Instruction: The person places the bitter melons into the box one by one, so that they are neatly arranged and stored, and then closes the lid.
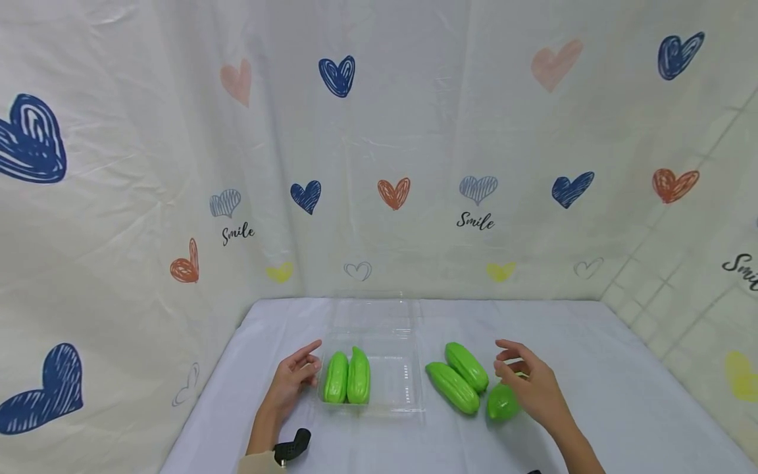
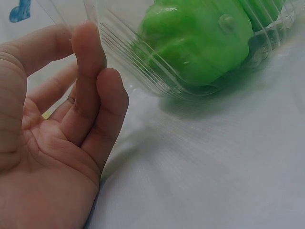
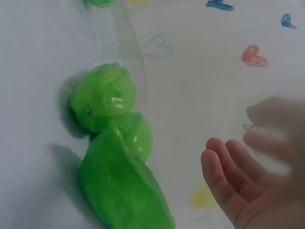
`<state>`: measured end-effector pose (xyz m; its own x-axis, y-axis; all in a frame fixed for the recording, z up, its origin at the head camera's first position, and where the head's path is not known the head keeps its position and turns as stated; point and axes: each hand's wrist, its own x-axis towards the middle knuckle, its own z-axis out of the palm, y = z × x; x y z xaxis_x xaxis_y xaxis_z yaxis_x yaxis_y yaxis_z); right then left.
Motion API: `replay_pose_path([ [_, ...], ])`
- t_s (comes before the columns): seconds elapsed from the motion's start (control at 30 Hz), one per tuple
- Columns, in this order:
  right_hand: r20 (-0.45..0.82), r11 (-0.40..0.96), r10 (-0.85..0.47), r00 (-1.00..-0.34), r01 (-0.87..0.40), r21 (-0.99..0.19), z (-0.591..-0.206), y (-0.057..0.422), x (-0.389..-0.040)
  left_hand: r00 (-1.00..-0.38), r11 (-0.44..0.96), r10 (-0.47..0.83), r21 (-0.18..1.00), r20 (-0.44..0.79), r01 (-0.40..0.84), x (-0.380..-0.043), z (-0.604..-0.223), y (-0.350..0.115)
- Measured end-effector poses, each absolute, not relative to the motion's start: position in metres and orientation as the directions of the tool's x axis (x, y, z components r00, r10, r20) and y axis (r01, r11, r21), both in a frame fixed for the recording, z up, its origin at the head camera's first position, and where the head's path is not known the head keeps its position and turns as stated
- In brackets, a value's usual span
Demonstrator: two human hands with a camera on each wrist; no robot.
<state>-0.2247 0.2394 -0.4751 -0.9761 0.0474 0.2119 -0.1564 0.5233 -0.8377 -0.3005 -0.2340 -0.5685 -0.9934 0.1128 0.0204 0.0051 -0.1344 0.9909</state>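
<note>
Two glossy green toy cucumbers (image 1: pixel 335 378) lie side by side in the left part of a clear plastic box (image 1: pixel 393 403), its lid raised at the back. My left hand (image 1: pixel 294 373) is at the box's left wall, thumb and fingertips pinching its edge in the left wrist view. To the right of the box, two more toy cucumbers (image 1: pixel 453 387) lie against each other on the table. My right hand (image 1: pixel 533 385) hovers over another green toy cucumber (image 1: pixel 501 403), partly hiding it. Its fingers are loosely bent and hold nothing, apart from the toys in the right wrist view.
A white cloth covers the table (image 1: pixel 367 447). Behind and beside it hangs a pale curtain (image 1: pixel 403 131) printed with hearts and the word Smile. The raised clear lid (image 1: pixel 371 316) stands near the table's back edge. A black wrist device (image 1: pixel 292 446) sits at the left wrist.
</note>
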Motion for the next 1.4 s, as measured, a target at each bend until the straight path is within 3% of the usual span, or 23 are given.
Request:
replay_pose_path([
  [0.2, 0.176, 0.577, 0.106, -0.979, -0.084, -0.813, -0.484, 0.263, -0.214, -0.994, -0.14, 0.108, 0.99, 0.03, 0.014, -0.301, -0.57, -0.233],
  [0.63, -0.076, 0.606, 0.142, -0.987, 0.148, -0.781, -0.505, 0.291, -0.212, -0.992, -0.146, 0.128, 0.989, 0.023, 0.004, -0.3, -0.569, -0.234],
  [1.4, -0.144, 0.642, 0.115, -0.983, 0.184, -0.744, -0.516, 0.286, -0.222, -0.993, -0.146, 0.116, 0.989, 0.012, -0.005, -0.301, -0.569, -0.235],
])
